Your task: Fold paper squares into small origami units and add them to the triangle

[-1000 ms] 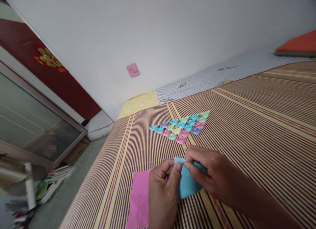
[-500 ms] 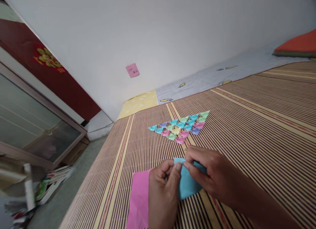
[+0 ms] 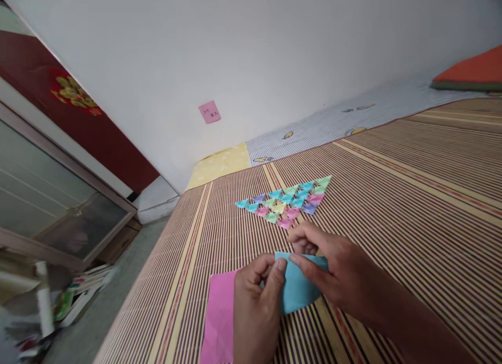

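A sheet of light-blue paper (image 3: 300, 288) is held above the striped mat, with a straight upper edge and a curved lower part. My left hand (image 3: 259, 306) pinches its upper left corner, thumb in front and fingers behind. On the upper edge rests the thumb of my right hand (image 3: 333, 270); its index finger is bent above that edge and the other fingers are partly hidden behind the sheet. A pink paper sheet (image 3: 218, 317) lies left of my left hand, partly covered by it. Beyond my hands, several small folded paper pieces (image 3: 286, 199) in mixed colours form a triangle.
The striped mat (image 3: 384, 196) covers the bed up to a patterned cloth (image 3: 306, 136) along the wall. A pink note (image 3: 209, 112) is stuck on the wall. An orange folded item (image 3: 470, 68) lies far right. Left of the bed's edge are the floor and a glass-panelled door (image 3: 58, 196).
My right index finger has lifted and shifted slightly left, uncovering more of the blue paper's upper edge. My left hand keeps its pinch.
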`<state>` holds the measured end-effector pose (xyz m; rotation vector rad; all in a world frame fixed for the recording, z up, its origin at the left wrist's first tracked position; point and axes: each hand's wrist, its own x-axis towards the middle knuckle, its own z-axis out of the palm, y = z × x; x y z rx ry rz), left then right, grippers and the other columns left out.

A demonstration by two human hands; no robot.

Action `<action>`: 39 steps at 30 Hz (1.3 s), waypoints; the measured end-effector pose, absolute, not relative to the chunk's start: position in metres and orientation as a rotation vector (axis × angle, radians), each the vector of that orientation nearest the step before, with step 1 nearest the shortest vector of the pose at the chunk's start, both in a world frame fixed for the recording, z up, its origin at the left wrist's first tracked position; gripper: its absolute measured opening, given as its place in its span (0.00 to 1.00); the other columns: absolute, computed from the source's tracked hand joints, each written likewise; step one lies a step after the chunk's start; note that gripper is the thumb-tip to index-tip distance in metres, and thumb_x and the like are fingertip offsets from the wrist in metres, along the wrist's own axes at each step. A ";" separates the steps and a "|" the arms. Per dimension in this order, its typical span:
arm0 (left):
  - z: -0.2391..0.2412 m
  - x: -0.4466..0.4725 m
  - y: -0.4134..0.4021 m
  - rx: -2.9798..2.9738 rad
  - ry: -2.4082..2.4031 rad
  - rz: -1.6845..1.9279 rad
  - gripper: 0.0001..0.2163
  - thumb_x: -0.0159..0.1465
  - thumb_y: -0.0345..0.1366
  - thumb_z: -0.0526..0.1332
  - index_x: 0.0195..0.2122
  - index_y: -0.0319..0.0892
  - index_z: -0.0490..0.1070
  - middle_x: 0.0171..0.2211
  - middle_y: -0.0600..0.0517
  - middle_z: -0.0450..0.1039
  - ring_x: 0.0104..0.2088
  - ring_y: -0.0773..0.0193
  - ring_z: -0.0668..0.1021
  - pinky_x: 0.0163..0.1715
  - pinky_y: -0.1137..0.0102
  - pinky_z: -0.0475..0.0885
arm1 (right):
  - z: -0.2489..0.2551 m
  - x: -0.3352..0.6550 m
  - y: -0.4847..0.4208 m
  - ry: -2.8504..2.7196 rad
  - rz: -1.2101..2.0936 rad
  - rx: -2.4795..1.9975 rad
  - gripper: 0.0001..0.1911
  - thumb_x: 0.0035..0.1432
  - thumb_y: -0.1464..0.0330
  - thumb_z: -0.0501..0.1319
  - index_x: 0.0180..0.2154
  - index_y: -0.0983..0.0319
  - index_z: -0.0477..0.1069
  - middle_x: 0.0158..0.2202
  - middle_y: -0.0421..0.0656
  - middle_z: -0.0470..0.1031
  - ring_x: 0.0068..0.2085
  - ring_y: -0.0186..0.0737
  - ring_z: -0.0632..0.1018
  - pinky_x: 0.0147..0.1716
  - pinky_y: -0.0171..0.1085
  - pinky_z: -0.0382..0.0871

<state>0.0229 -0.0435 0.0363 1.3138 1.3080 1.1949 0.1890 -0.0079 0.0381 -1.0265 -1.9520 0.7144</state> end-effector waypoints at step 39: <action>0.036 0.009 -0.040 1.364 1.333 1.122 0.12 0.63 0.40 0.66 0.26 0.39 0.73 0.21 0.56 0.65 0.25 0.69 0.65 0.26 0.74 0.59 | 0.030 0.186 0.005 -1.902 0.251 -1.055 0.12 0.70 0.69 0.50 0.32 0.59 0.66 0.27 0.40 0.73 0.25 0.37 0.74 0.26 0.35 0.64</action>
